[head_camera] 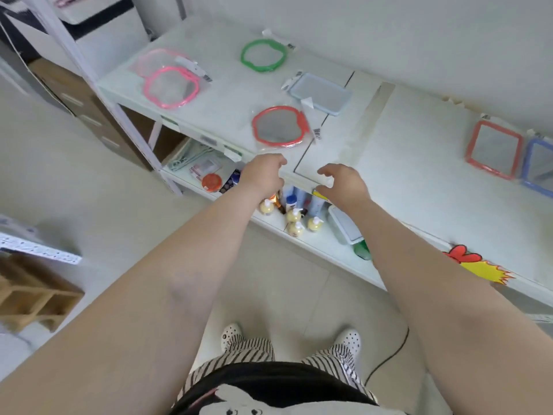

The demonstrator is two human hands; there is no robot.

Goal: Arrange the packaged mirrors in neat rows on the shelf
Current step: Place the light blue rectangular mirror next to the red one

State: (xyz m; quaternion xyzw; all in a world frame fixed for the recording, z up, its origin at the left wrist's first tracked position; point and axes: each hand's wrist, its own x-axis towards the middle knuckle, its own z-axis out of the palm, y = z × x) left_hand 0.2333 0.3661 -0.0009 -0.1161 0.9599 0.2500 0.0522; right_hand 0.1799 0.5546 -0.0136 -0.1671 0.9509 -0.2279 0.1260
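Observation:
Packaged mirrors lie scattered on the white top shelf point(227, 100). A red round mirror point(279, 126) lies nearest the front edge, a pink round mirror point(171, 86) at the left, a green round mirror point(263, 54) at the back, and a pale blue rectangular mirror point(321, 92) in the middle. At the far right a red rectangular mirror point(493, 148) sits beside a blue rectangular mirror point(540, 164). My left hand point(263, 175) hovers at the shelf's front edge just below the red round mirror, fingers curled, holding nothing. My right hand point(341, 182) is beside it, fingers apart and empty.
The lower shelf point(326, 250) holds pump bottles point(294, 217), a clear lidded box point(345, 226) and an orange lid point(212, 181). A white upright post point(98, 82) stands at the left. A wooden rack point(33, 295) sits on the floor at left. A paper sticker point(478, 265) marks the shelf edge.

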